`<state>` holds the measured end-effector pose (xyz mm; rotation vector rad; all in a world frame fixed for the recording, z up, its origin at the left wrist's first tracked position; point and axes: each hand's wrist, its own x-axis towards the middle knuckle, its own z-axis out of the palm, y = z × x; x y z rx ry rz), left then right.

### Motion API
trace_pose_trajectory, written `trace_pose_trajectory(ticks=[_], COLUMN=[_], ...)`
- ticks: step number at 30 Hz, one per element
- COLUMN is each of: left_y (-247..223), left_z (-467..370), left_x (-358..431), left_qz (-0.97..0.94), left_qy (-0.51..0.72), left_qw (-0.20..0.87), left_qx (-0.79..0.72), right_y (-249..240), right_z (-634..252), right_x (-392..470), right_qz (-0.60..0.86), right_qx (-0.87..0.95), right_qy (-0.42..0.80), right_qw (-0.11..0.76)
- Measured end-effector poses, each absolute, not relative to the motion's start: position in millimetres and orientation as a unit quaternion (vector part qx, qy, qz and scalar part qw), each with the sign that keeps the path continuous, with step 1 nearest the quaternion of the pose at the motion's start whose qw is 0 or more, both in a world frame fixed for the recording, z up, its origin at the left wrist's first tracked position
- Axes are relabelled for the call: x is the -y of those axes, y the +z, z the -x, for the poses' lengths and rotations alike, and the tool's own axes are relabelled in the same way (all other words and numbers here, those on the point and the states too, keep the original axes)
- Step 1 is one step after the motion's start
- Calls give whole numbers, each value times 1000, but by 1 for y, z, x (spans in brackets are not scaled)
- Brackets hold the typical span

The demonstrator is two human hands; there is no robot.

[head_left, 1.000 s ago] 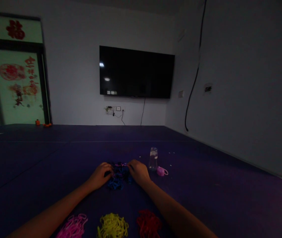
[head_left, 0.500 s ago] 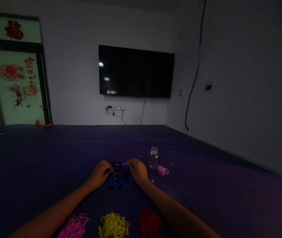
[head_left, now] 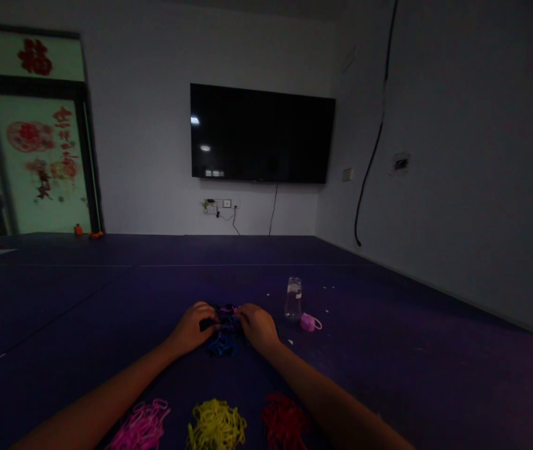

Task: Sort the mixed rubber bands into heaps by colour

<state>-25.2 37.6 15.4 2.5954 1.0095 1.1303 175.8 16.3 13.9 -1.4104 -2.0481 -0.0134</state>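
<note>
Blue bands lie loose and springy between two hands

The right hand [head_left: 257, 326] has its fingers drawn together at the far edge of the blue bands [head_left: 223, 345], beside some pink strands [head_left: 229, 309]. The left hand [head_left: 191, 328] curves over the opposite side, a small gap showing between thumb and fingers. Whether either pinches a band, I cannot tell; the pile is too dark.

The bands look light, soft and stretchy, hard to break but quick to tangle. A fingertip pinch on one exposed loop at the pile's edge should suit them; a fistful would probably drag up neighbours.

Nearer the body sit pink bands [head_left: 142, 426], yellow bands [head_left: 217, 426] and red bands [head_left: 285, 422]. Beyond the right hand, a clear bottle [head_left: 293, 301] stands beside a pink cap [head_left: 308, 322].
</note>
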Motion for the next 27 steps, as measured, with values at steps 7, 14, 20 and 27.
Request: trace_pose_trajectory(ticks=[7, 14, 20, 27], left_y=[16, 13, 11, 12], left_z=[25, 26, 29, 27], left_x=[-36, -39, -42, -40], left_qz=[-876, -851, -835, -846], left_qy=[344, 376, 394, 392], left_qw=[80, 84, 70, 68], left_qx=[-328, -357, -378, -355], right_y=[19, 15, 14, 15], right_z=[-174, -175, -175, -175], right_x=[-12, -13, -13, -13], right_qz=[542, 505, 501, 517], right_qx=[791, 813, 823, 820], right_qy=[-7, -29, -44, -47], right_qw=[284, 288, 262, 242])
